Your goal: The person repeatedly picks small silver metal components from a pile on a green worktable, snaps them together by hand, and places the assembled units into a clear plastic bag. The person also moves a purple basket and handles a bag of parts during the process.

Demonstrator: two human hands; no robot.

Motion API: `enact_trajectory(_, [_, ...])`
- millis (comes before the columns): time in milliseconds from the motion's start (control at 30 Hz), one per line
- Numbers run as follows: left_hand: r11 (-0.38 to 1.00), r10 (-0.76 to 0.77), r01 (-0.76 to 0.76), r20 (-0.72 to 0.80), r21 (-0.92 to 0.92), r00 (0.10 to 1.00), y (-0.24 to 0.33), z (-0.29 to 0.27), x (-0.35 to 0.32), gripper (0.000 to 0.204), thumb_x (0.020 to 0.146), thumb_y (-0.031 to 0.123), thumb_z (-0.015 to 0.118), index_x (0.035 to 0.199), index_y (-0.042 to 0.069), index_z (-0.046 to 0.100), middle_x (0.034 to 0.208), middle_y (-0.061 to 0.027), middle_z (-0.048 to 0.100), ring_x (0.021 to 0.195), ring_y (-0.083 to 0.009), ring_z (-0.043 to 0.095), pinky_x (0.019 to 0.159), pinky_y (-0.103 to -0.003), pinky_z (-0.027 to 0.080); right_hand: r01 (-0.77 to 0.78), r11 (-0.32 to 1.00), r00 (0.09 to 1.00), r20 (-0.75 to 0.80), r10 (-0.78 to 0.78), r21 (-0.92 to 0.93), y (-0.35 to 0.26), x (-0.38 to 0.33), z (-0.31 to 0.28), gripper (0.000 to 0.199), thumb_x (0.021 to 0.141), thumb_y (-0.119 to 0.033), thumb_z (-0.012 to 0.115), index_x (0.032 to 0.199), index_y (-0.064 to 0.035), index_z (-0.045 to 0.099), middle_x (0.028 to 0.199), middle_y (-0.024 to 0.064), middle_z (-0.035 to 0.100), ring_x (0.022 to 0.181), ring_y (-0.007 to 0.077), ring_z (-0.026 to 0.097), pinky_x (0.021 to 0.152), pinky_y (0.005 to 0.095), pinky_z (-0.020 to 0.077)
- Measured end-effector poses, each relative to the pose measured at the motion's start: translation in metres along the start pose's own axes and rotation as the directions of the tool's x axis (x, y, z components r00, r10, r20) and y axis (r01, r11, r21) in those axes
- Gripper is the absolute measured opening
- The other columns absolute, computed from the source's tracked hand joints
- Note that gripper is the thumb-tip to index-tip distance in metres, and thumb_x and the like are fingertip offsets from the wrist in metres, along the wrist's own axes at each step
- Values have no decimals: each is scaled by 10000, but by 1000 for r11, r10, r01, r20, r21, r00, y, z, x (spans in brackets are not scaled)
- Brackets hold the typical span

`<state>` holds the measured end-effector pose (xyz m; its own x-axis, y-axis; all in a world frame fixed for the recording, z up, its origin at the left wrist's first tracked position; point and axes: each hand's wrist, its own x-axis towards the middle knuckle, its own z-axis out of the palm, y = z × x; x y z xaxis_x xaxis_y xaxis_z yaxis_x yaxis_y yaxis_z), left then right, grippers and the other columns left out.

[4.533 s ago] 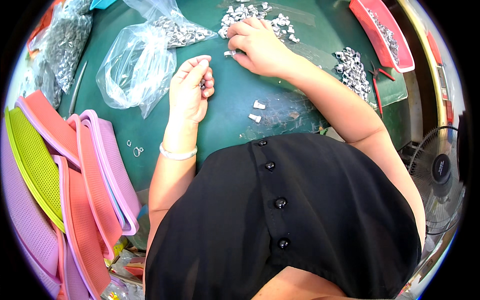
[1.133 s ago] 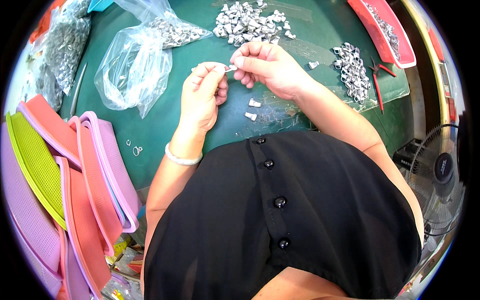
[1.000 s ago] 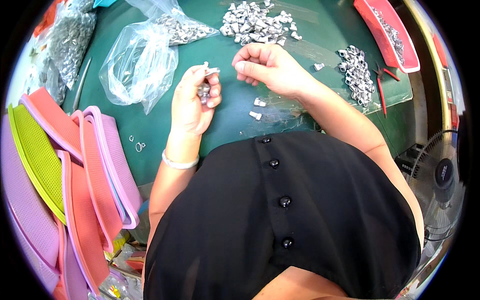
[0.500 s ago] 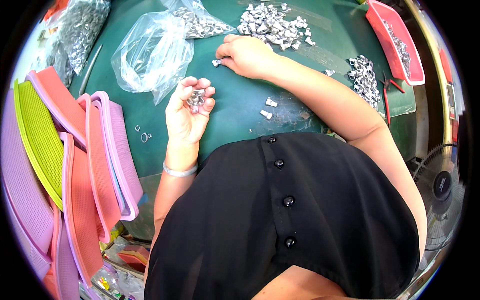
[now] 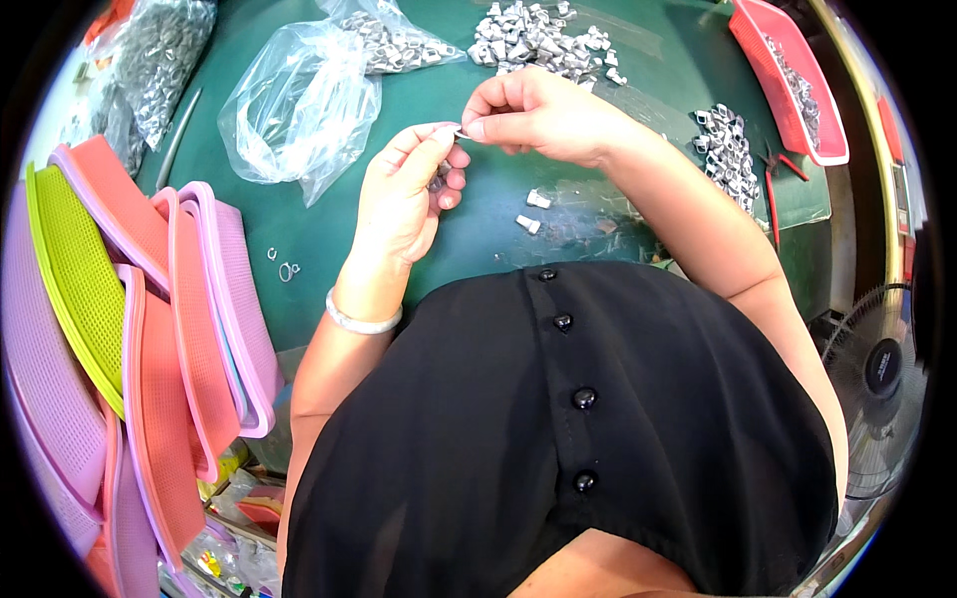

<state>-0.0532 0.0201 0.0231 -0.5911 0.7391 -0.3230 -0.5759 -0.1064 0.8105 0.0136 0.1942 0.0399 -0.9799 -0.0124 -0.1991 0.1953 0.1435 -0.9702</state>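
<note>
My left hand (image 5: 407,194) is raised over the green table, its curled fingers closed around several small silver-grey metal fittings (image 5: 438,180). Between its thumb and forefinger sits the end of a small metal piece (image 5: 462,134), mostly hidden by fingertips. My right hand (image 5: 548,115) meets it there, thumb and forefinger pinched on the same piece. Beyond the right hand lies a heap of silver metal fittings (image 5: 538,42). Two loose fittings, one (image 5: 538,199) just above the other (image 5: 528,224), rest on the table nearer my body.
A clear plastic bag (image 5: 299,110) with fittings lies left of the heap. To the right are another pile of fittings (image 5: 726,154), red-handled pliers (image 5: 772,204) and a pink basket (image 5: 832,125). Stacked plastic baskets (image 5: 159,399) crowd the left; a fan (image 5: 877,389) stands right.
My right hand has come from the table toward my left hand with a small metal piece. The left hand has moved right and up, its fingers closing from an open cup.
</note>
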Motion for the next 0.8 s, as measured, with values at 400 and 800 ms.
enact_trajectory(400, [1000, -17, 16, 19, 18, 1000, -6, 15, -3, 151, 864, 143, 542, 963, 35, 580, 733, -36, 563, 582, -92, 489, 460, -183, 353, 29, 996, 997, -72, -23, 85, 5, -23, -5, 155, 824, -168, 576, 876, -24, 598, 714, -22, 563, 619, 58, 485, 565, 206, 389])
enact_trajectory(800, [1000, -14, 14, 36, 18, 999, -9, 18, -3, 136, 863, 142, 544, 939, 35, 581, 733, -33, 561, 585, -93, 483, 461, -179, 344, 29, 978, 993, -119, -5, 207, 8, -32, -3, 183, 832, -181, 576, 901, -15, 605, 733, -15, 584, 618, 57, 510, 564, 199, 405])
